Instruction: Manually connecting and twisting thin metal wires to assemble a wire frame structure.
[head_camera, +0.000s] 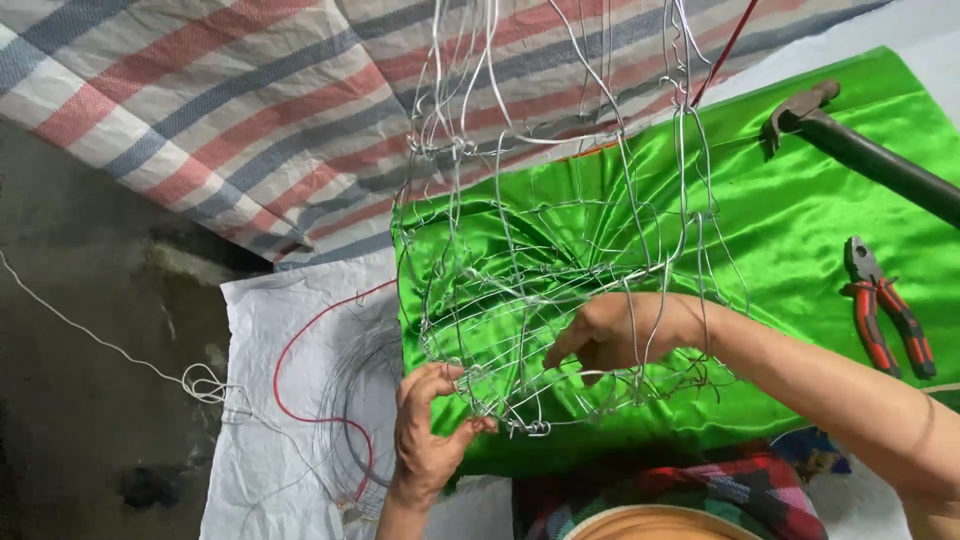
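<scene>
A wire frame (560, 270) of thin silver strands is held over a sheet of green cloth (820, 200). Its lower rim is pinched between the fingers (440, 385) of the left hand (428, 440), which are clamped together on the wire. The right hand (615, 330) is reached in through the frame, its fingers curled around inner strands; whether they are closed tight cannot be told. Beyond the right fingers, red-handled pliers (885, 320) and a hammer (860, 150) lie on the cloth. A coil of spare wire (350, 390) and a red cord (300, 340) lie just beside the left fingers. A loose wire end could spring back and prick the fingers if the pinch is slackened, and the frame could be bent out of shape by too hard a pull.
</scene>
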